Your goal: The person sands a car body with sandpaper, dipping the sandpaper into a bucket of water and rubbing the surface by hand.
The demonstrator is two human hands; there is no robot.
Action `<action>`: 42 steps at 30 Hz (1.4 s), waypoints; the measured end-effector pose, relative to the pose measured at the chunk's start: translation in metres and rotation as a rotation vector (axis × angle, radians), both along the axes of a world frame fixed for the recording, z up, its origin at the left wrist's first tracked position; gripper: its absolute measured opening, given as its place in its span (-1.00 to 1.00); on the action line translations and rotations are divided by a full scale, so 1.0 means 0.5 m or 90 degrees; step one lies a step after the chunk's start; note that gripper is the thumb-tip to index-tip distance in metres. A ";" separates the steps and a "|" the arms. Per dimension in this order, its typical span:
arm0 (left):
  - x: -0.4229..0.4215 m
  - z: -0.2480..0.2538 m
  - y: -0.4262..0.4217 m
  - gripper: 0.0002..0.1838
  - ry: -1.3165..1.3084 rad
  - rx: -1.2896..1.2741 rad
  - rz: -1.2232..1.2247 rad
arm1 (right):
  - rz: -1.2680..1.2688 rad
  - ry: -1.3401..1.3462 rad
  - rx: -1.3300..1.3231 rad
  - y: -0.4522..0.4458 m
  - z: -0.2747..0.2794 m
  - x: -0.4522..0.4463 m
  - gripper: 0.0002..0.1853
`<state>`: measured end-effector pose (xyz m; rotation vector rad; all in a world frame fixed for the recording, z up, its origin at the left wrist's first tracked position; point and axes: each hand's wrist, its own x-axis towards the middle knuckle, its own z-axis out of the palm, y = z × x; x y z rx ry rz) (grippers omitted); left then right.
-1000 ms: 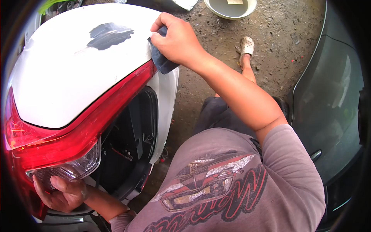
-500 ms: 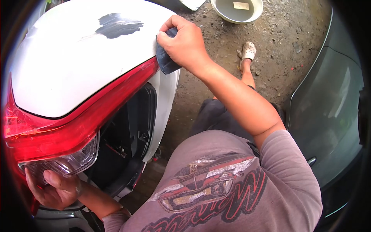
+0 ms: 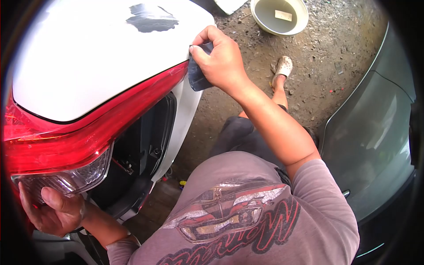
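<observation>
A dark sheet of sandpaper [image 3: 198, 77] is pinched in my right hand [image 3: 223, 57], between thumb and fingers. It hangs over the edge of the white car panel [image 3: 88, 57], just above the narrow end of the red tail light [image 3: 101, 126]. A grey, uneven patch [image 3: 152, 18] marks the panel farther up. My left hand [image 3: 55, 212] is open, palm up and fingers apart, beside the clear lower lens [image 3: 84, 176] of the light. Whether its fingertips touch the lens, I cannot tell.
A pale basin [image 3: 304, 20] of cloudy water, with a light block [image 3: 283, 15] in it, stands on the wet dirt ground [image 3: 318, 57]. A dark grey car [image 3: 371, 132] is close on my right. Below the light, a dark opening [image 3: 141, 145] shows in the white car's body.
The view has shifted, so the panel's patch and the basin appear farther right. My right hand still grips the sandpaper at the panel edge; my left hand stays by the lens.
</observation>
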<state>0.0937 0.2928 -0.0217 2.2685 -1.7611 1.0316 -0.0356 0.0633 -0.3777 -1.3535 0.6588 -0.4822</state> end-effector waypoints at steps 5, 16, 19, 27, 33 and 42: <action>0.006 0.004 0.003 -0.59 0.006 -0.004 0.002 | 0.000 0.041 0.017 -0.004 0.011 0.004 -0.86; 0.015 0.006 0.010 -0.56 0.028 -0.003 -0.020 | 0.017 0.029 0.085 0.027 0.007 -0.013 -0.85; 0.016 0.001 0.010 -0.55 0.059 -0.008 -0.026 | -0.003 0.052 0.074 0.010 0.010 -0.011 -0.85; 0.009 0.002 0.005 -0.57 0.074 -0.022 -0.023 | -0.013 0.014 0.078 0.017 0.002 -0.010 -0.85; 0.014 0.005 0.010 -0.48 0.028 -0.028 -0.041 | 0.007 0.013 0.048 0.033 0.004 -0.017 -0.89; 0.018 0.012 0.011 -0.51 -0.023 0.015 -0.032 | 0.041 0.028 0.084 0.027 -0.001 -0.016 -0.85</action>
